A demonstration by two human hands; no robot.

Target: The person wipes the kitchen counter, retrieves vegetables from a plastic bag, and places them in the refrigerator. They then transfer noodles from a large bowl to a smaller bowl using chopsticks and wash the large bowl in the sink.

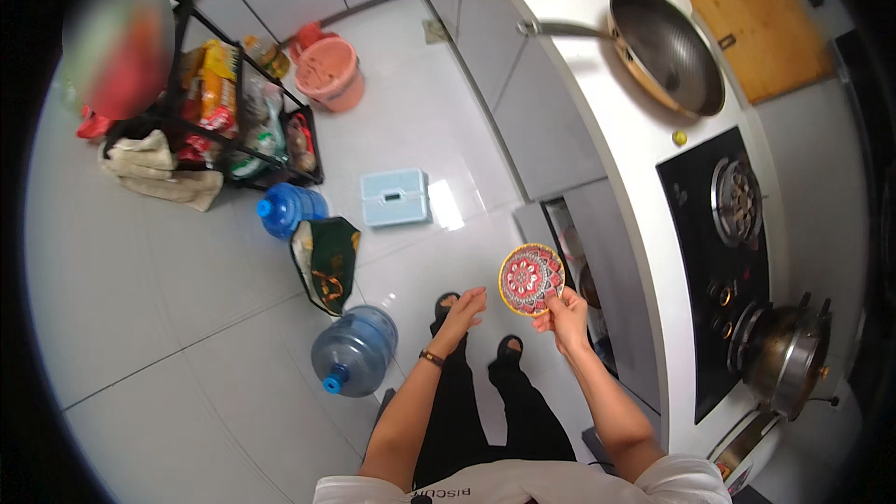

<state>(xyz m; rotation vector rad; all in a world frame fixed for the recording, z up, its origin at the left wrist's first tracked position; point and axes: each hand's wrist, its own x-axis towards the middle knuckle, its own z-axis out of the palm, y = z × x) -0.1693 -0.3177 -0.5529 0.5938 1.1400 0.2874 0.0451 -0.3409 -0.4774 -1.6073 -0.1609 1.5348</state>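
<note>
My right hand [565, 318] grips the lower right rim of a small round patterned plate [532, 278], red, white and grey with a yellow edge, its face turned up to me. The thumb lies on the face. To its left, my left hand [465, 315] is held in the air with fingers apart, not touching the plate; a dark bracelet [432, 358] is on that wrist. Just right of the plate, a drawer [560, 231] under the counter is partly pulled out, and dishes inside show only in part.
The white counter [584, 94] at right bears a wok [668, 52], a gas hob [714, 280] and a steel pot [784, 357]. On the floor stand a light blue folding stool [395, 197], a pink bucket [327, 73], water jugs [355, 350], a green bag [329, 262] and a black rack [210, 133].
</note>
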